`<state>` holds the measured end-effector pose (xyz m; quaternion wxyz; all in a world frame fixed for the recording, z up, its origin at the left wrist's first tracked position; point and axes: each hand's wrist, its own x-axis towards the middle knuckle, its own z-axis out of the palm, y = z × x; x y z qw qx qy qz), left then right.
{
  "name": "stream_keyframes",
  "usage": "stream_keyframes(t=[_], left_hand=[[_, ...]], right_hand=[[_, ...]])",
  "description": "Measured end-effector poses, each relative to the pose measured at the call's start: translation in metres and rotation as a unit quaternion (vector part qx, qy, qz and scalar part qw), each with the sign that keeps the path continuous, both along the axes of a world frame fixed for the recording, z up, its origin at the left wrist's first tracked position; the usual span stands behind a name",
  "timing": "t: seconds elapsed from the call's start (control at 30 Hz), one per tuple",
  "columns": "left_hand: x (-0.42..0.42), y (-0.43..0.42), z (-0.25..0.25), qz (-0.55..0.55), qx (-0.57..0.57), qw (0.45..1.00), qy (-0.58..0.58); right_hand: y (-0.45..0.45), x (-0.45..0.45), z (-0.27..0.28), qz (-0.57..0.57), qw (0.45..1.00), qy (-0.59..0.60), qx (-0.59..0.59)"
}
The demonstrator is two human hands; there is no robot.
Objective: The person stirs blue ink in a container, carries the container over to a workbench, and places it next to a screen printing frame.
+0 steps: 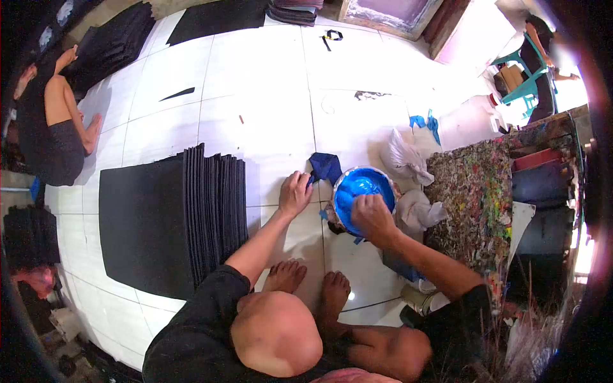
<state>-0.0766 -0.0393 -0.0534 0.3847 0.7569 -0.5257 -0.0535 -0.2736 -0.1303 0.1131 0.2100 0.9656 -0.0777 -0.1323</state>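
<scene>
A round tub of bright blue paint (364, 183) stands on the tiled floor in front of me, its rim smeared with paint. My right hand (373, 220) is over the near side of the tub, fingers curled closed. What it grips, if anything, is hidden beneath the hand. To the left of the tub, my left hand (295, 193) pinches the near corner of a dark blue cloth (326, 167). The rest of that cloth lies on the tiles beside the tub.
Left of me stands a big stack of black sheets (143, 223). Tied whitish bags (405, 156) and a paint-crusted block (466, 198) flank the tub on the right. Another person (60, 127) sits at the far left near more black sheets (112, 41). A can (418, 299) stands near my right knee.
</scene>
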Motion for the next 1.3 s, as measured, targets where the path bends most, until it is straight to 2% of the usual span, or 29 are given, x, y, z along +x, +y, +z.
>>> stream_keyframes(t=[0.13,0.2,0.27,0.4,0.5,0.57,0.63,0.67,0.77,0.8,0.83,0.9,0.97,1.0,1.07,1.13,1.2,1.3], left_hand=[[-0.002,-0.001,0.003,0.007,0.009,1.000,0.000],[-0.001,-0.005,0.002,0.004,0.011,1.000,0.007],[-0.002,-0.001,0.003,0.002,-0.004,1.000,0.004],[0.001,0.000,-0.003,-0.007,-0.015,1.000,0.007],[0.000,-0.002,-0.003,0.003,0.001,1.000,0.000],[-0.001,-0.005,-0.004,0.001,0.000,1.000,0.008],[0.000,-0.003,-0.005,0.004,-0.016,1.000,0.007],[0.001,-0.003,-0.004,0.002,-0.011,1.000,0.004],[0.002,-0.002,0.001,-0.005,-0.015,1.000,0.015],[0.001,-0.002,0.003,-0.004,-0.014,1.000,0.016],[0.000,-0.002,0.003,0.000,-0.014,1.000,0.009],[0.001,-0.003,0.004,0.005,-0.015,1.000,0.002],[0.003,-0.003,0.002,-0.009,-0.011,1.000,0.013],[0.005,-0.006,0.000,-0.010,-0.005,1.000,0.014],[0.002,-0.001,-0.004,-0.004,-0.019,1.000,0.001],[0.005,-0.006,-0.001,-0.002,-0.018,1.000,-0.001],[0.002,-0.003,-0.001,-0.001,-0.010,1.000,0.003],[0.001,-0.003,-0.003,0.002,-0.025,1.000,-0.001]], right_hand=[[-0.006,-0.006,0.009,0.024,0.994,0.048,0.092],[-0.057,0.000,0.000,0.108,0.973,-0.201,-0.030],[-0.087,-0.015,0.007,0.082,0.973,-0.214,0.033],[-0.097,-0.073,0.011,-0.063,0.992,-0.068,0.087],[-0.071,-0.104,0.018,-0.189,0.960,0.040,0.202],[-0.057,-0.114,0.017,-0.220,0.927,0.067,0.296],[-0.042,-0.113,0.016,-0.277,0.871,0.040,0.405],[-0.033,-0.105,0.022,-0.328,0.822,0.018,0.465],[-0.011,-0.080,0.044,-0.515,0.607,-0.020,0.605],[-0.006,-0.074,0.047,-0.546,0.558,-0.029,0.625],[0.000,-0.069,0.049,-0.565,0.525,-0.037,0.636],[0.004,-0.065,0.046,-0.582,0.496,-0.049,0.643],[-0.003,-0.068,0.037,-0.555,0.522,-0.064,0.644],[-0.012,-0.070,0.032,-0.535,0.557,-0.068,0.631],[-0.029,-0.074,0.022,-0.485,0.652,-0.063,0.579],[-0.046,-0.078,0.016,-0.392,0.782,-0.054,0.481],[-0.062,-0.082,0.007,-0.296,0.880,-0.055,0.368],[-0.086,-0.090,-0.011,-0.160,0.956,-0.104,0.223]])
